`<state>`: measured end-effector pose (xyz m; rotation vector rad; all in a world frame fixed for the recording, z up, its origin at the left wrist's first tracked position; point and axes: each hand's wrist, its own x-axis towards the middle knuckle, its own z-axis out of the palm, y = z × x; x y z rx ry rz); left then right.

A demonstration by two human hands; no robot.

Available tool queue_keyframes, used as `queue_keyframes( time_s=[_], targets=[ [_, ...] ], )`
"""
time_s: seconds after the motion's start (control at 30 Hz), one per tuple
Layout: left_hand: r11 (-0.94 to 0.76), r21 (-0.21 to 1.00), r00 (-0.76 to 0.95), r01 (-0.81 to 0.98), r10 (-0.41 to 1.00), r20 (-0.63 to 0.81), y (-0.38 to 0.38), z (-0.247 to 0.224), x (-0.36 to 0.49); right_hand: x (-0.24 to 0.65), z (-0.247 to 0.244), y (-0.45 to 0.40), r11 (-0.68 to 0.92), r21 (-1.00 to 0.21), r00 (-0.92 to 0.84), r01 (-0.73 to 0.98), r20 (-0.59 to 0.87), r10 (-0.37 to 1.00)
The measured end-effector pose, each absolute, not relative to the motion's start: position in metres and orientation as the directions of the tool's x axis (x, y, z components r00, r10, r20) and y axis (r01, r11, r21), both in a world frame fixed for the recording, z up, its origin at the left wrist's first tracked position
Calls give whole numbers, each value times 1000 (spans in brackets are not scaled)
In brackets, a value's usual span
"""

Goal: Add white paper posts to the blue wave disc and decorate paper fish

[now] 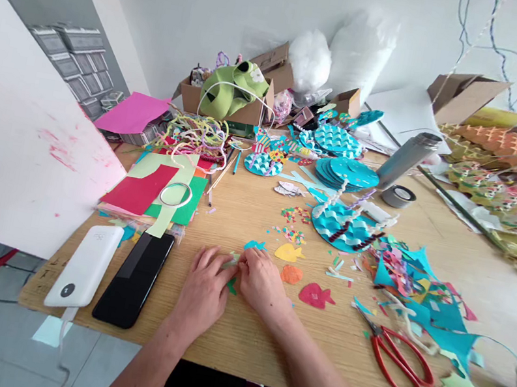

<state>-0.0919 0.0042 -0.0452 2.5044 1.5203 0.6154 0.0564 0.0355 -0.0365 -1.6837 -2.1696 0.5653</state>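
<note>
My left hand (206,284) rests on the table, its thumb and index finger pressing a small light green paper cutout (232,258). Against those fingertips, my right hand (259,281) is closed in a pinch at the cutout's edge. Most of the cutout is hidden by my fingers. A darker green paper piece (232,285) shows under my hands. Just beyond lies a blue paper fish (256,244). To the right are a yellow paper fish (289,252), an orange paper piece (292,274) and a red paper fish (317,295).
Red-handled scissors (401,363) and blue paper scraps (444,327) lie at right. A wavy blue disc (347,225) bears upright pipe cleaners. Left are a phone (134,278), a power bank (83,267) and coloured sheets (140,190). Behind stand a flask (407,160) and stacked blue discs (346,174).
</note>
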Motion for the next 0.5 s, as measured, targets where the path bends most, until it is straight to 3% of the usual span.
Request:
queue_keyframes(
  time_s=[0.5],
  targets=[
    [-475, 323, 405, 819, 876, 262, 3, -45, -93, 61, -36, 37, 222, -462, -248, 859, 4, 969]
  ],
)
